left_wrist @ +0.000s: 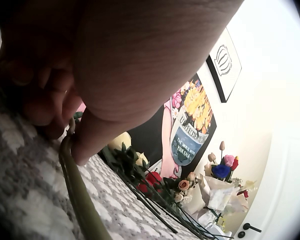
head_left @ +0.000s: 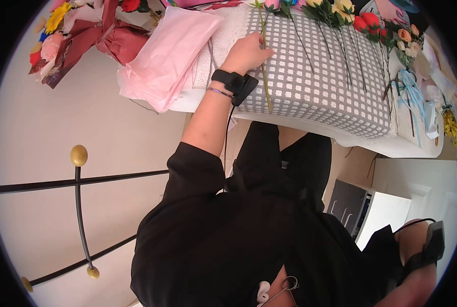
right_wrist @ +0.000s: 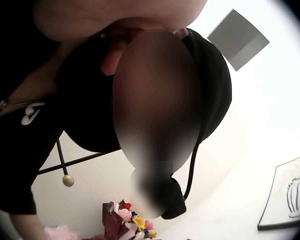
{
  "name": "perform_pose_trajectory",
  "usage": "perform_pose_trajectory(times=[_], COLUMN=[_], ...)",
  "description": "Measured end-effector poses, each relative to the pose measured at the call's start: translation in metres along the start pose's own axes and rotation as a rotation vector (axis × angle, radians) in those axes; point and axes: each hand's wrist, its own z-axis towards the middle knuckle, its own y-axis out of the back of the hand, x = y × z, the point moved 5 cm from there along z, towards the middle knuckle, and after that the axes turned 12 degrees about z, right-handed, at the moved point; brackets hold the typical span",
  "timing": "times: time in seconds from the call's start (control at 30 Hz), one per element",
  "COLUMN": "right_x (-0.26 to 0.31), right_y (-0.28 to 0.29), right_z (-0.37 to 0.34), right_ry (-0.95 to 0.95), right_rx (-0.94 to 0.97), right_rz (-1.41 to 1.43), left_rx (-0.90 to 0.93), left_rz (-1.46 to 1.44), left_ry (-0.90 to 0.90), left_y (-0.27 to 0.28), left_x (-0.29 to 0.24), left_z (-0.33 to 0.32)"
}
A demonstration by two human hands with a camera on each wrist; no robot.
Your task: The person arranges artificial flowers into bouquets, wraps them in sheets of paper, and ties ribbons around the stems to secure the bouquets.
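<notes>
- Presently, the left grip is pinching a green stem between thumb and fingers; the stem is running over the checked cloth, both ahead of the grip and back toward the body.
- About the right grip, which is being raised near the head, I cannot tell if it is holding something, because too little of it is showing.
- If the pinch is being too light, the stem could be rolling out of the fingers; its thin, smooth form would be the cause, I think.
- Behind the grip, the lower end of the stem is nearing the edge of the surface, so a careless pull might be taking it over.
- Below the wrist, a black cable is hanging; by catching on this edge, it could be tugging the grip aside.
- Left of the grip, pink paper is lying near; a wide arm movement could be creasing it.
- Right of the grip, red flowers are lying among other stems; a sideways drag might be tangling them.
</notes>
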Motion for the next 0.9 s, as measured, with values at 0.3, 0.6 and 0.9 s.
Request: perform_pose_trajectory(times=[0.3,0.6,0.9], right_x=[-0.034,-0.031,-0.021], right_y=[-0.050,-0.046,-0.042], right_z=[-0.026,-0.026,-0.009], right_ry=[-0.693,-0.783,-0.939], right_rx=[-0.680,-0.524,-0.844], right_rz=[1.997,2.424,2.266], left_rx=[-0.013,-0.004,-0.006], left_rz=[-0.007,-0.016,-0.006], left_ry=[0.005,0.002,0.004], left_y=[0.002,0.004,0.001], left_x=[-0.002,0.001,0.002], left_z=[-0.002,-0.003,-0.002])
